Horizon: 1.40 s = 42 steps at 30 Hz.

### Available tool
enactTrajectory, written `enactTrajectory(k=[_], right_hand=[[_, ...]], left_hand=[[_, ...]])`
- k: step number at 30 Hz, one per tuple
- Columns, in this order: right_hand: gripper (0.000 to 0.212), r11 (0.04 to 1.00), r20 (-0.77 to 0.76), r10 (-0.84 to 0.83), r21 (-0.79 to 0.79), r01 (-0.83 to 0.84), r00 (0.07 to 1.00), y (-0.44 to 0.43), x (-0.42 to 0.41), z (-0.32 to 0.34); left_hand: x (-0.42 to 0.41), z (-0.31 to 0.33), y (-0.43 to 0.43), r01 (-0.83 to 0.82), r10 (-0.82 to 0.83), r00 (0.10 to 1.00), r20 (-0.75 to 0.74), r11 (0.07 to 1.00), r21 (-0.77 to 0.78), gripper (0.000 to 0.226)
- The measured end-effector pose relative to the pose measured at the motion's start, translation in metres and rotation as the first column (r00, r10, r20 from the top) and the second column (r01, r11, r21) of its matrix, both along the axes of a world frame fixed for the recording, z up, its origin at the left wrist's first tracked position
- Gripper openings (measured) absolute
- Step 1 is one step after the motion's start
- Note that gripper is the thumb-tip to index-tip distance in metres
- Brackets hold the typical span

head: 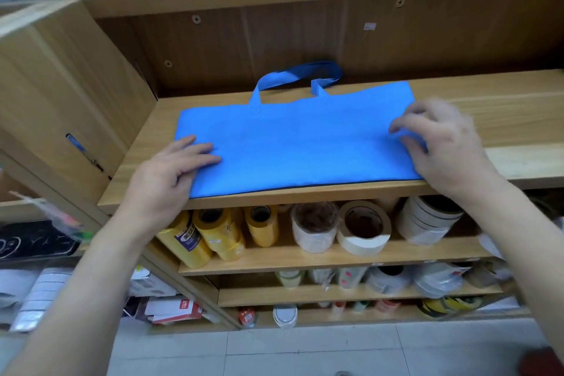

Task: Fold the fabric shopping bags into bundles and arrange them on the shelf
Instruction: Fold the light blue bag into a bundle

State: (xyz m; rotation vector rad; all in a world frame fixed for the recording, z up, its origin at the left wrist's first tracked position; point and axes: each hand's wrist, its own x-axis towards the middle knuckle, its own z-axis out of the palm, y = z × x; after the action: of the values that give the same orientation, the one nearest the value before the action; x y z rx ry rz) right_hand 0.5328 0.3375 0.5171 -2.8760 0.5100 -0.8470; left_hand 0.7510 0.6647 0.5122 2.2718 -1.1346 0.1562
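Note:
A blue fabric shopping bag [299, 143] lies flat on the wooden shelf [488, 119], folded into a wide strip, its front edge along the shelf's lip. Its two blue handles [299, 76] stick out toward the back wall. My left hand [171, 174] rests on the bag's left end with straight fingers pressing the cloth down. At the bag's right end, my right hand [439, 140] has curled fingers that pinch the fabric edge; it looks blurred.
A wooden side panel [61, 94] bounds the shelf on the left, and another shelf board runs above. Below stand yellow tape rolls [219, 232], masking tape [363, 229] and more rolls. Bare shelf board lies to the bag's right. The floor is tiled.

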Motion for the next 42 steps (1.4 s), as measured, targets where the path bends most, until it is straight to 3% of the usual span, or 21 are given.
enactTrajectory(k=[1, 4, 5, 7, 10, 12, 16, 18, 21, 23, 27, 29, 31, 32, 35, 39, 42], right_hand=[[0.015, 0.993, -0.058, 0.092, 0.077, -0.087, 0.994, -0.003, -0.002, 0.000], [0.065, 0.955, -0.237, 0.202, 0.264, -0.138, 0.950, -0.012, -0.014, 0.007], [0.079, 0.951, -0.277, 0.240, 0.259, -0.168, 0.930, -0.015, -0.018, 0.007], [0.086, 0.938, -0.334, 0.291, 0.286, -0.199, 0.897, -0.022, -0.027, 0.008], [0.061, 0.822, -0.266, 0.344, 0.548, -0.153, 0.900, -0.028, -0.036, 0.016], [0.042, 0.757, -0.163, 0.311, 0.638, -0.140, 0.936, -0.029, -0.039, 0.017], [0.009, 0.678, 0.055, -0.010, 0.735, -0.034, 0.998, -0.023, -0.033, 0.016], [0.010, 0.642, 0.095, -0.155, 0.766, 0.027, 0.983, -0.015, -0.022, 0.017], [0.032, 0.784, 0.018, -0.330, 0.562, 0.264, 0.944, -0.008, -0.003, 0.012], [0.046, 0.810, -0.020, -0.426, 0.438, 0.391, 0.905, -0.001, 0.002, 0.010], [0.042, 0.831, -0.029, -0.464, 0.333, 0.447, 0.885, 0.008, 0.006, 0.007], [0.039, 0.834, -0.064, -0.485, 0.266, 0.483, 0.872, 0.008, 0.008, 0.005], [0.040, 0.835, -0.068, -0.500, 0.226, 0.501, 0.863, 0.008, 0.009, 0.004], [0.040, 0.846, -0.043, -0.504, 0.176, 0.503, 0.863, 0.007, 0.009, 0.004], [0.046, 0.875, -0.040, -0.482, 0.028, 0.483, 0.875, 0.013, 0.013, 0.008], [0.054, 0.971, -0.113, -0.222, 0.068, 0.231, 0.968, 0.052, 0.040, 0.012], [0.049, 0.991, -0.125, -0.007, 0.131, 0.023, 0.992, 0.088, 0.065, 0.010]], left_hand=[[0.005, 0.002, 0.006, 0.055, -0.048, 0.995, -0.091, 0.995, 0.084, 0.035], [0.012, 0.009, 0.016, 0.153, -0.108, 0.984, -0.143, 0.925, 0.349, 0.091], [0.012, 0.010, 0.018, 0.157, -0.120, 0.985, -0.120, 0.918, 0.364, 0.099], [0.013, 0.015, 0.020, 0.152, -0.108, 0.982, -0.153, 0.937, 0.316, 0.090], [0.010, 0.026, 0.023, 0.112, -0.050, 0.956, -0.289, 0.973, 0.201, 0.058], [0.009, 0.028, 0.024, 0.023, 0.017, 0.921, -0.389, 0.995, 0.099, 0.043], [0.011, 0.026, 0.017, -0.249, 0.145, 0.837, -0.528, 0.960, -0.131, 0.005], [0.009, 0.024, 0.008, -0.343, 0.210, 0.826, -0.523, 0.924, -0.171, 0.013], [0.001, 0.016, -0.007, -0.401, 0.366, 0.875, -0.316, 0.915, -0.051, 0.036], [-0.001, 0.010, -0.013, -0.469, 0.457, 0.870, -0.183, 0.883, -0.021, 0.044], [0.003, 0.007, -0.015, -0.555, 0.550, 0.830, -0.093, 0.830, -0.052, 0.032], [0.004, 0.009, -0.015, -0.489, 0.492, 0.870, 0.010, 0.867, -0.093, 0.034], [0.005, 0.009, -0.017, -0.250, 0.248, 0.956, 0.155, 0.968, -0.004, 0.037], [0.005, 0.010, -0.019, -0.126, 0.112, 0.984, 0.136, 0.987, 0.097, 0.037], [0.006, 0.011, -0.019, 0.030, -0.010, 0.998, -0.060, 0.942, 0.333, 0.066], [0.001, 0.009, -0.018, -0.022, 0.015, 1.000, 0.022, 0.923, 0.384, 0.073], [-0.013, 0.008, -0.016, -0.090, 0.058, 0.994, 0.089, 0.905, 0.415, 0.073]])
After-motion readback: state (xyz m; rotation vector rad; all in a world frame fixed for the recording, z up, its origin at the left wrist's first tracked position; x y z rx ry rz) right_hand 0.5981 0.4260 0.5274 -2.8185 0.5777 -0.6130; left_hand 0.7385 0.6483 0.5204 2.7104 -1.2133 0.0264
